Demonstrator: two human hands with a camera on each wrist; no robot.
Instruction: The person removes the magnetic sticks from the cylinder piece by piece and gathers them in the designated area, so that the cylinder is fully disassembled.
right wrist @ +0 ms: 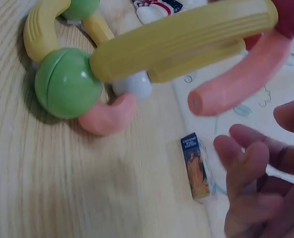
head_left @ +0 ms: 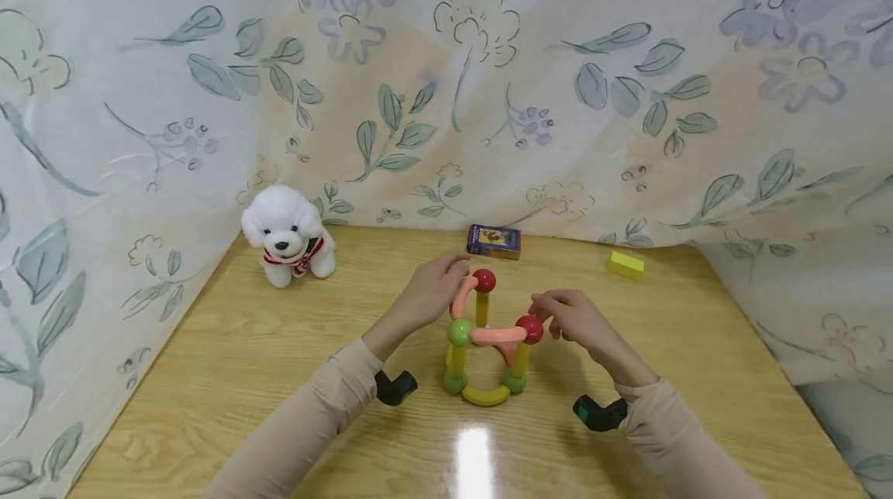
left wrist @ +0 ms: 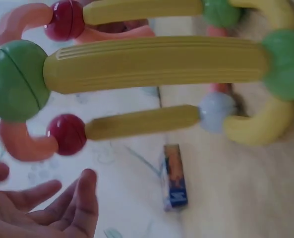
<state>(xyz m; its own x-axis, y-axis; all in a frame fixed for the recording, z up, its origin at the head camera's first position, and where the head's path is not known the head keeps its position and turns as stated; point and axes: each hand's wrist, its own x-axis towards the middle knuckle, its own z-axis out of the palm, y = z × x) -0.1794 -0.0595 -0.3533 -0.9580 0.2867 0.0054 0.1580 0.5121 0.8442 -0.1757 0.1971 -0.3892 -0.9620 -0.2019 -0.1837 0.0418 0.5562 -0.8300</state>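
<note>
A frame of magnetic building rods and balls (head_left: 497,336) stands upright on the table. Yellow rods (left wrist: 156,64) join green balls (left wrist: 18,80) and a white ball (left wrist: 217,111) below to red balls (left wrist: 66,134) and another green ball on top. Curved pink rods link the top balls; one pink rod (right wrist: 236,79) shows a free end. My left hand (head_left: 436,290) is beside the far red ball, its fingers spread and holding nothing. My right hand (head_left: 575,321) hovers by the right-hand red ball (head_left: 529,328), fingers loosely bent around nothing.
Behind the frame lies a small blue card box (head_left: 494,242). A yellow block (head_left: 625,265) sits at the back right. At the back left is a white plush dog (head_left: 282,235). Flowered cloth (head_left: 488,135) closes off the table's far side. Black wrist devices (head_left: 601,412) project from both sleeves.
</note>
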